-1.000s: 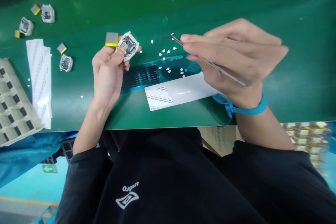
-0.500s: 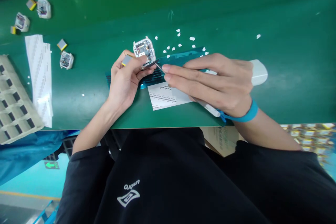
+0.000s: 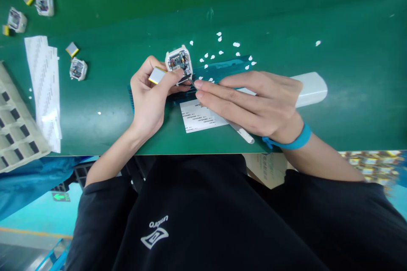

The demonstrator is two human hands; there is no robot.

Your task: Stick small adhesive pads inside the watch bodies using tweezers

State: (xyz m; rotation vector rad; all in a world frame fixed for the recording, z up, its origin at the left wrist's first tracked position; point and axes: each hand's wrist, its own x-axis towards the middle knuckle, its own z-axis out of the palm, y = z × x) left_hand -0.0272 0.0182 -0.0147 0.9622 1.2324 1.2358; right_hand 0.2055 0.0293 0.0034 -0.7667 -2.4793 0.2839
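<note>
My left hand is closed on a white watch case whose inside, with a circuit board, faces up; the thumb presses on its lower edge. A silver battery with yellow edges sticks out to the left of the case, beside the thumb. In my right hand, the fingertips pinch slim metal tweezers, with their tip at the lower right corner of the case. The hand hides most of the tool. Beneath both hands lie a blue film strip and a printed white sheet.
Small white stickers are scattered past the hands. More open watch cases with batteries lie left and at the far edge. White paper strips and a moulded tray stand left; a smooth white piece is at right.
The case in my left hand has shifted slightly right and turned a little. The battery shows more fully. My right hand has moved slightly left, uncovering more of the white piece behind it.
</note>
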